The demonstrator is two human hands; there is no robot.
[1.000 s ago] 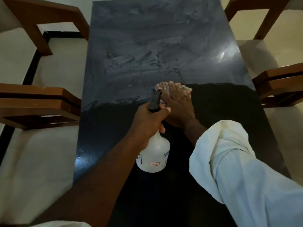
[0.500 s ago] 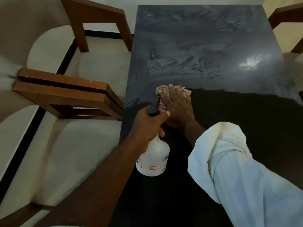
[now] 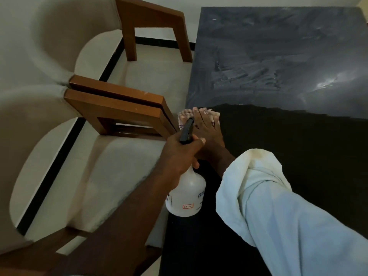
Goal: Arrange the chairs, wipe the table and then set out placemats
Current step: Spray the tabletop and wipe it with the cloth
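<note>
Pressing a cloth [image 3: 186,116] flat on the dark desk [image 3: 278,66] with our open right hand [image 3: 207,130], our left hand [image 3: 179,154] grips a spray bottle [image 3: 187,194].

A pale floor [image 3: 151,80] was seen at 9 o'clock, crossed by a black inlaid strip [image 3: 57,156]. Wooden chair frames [image 3: 119,104] were set along the dark table [image 3: 278,46], where a light glare [image 3: 326,84] was reflected at 3 o'clock.

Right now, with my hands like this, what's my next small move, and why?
Probably slide the right hand, pressing the pale checked cloth, forward and rightward over the dark glossy table: smeary streaks cover its far half, and the cloth lies at the left edge. The left hand just grips the white plastic spray bottle.
</note>
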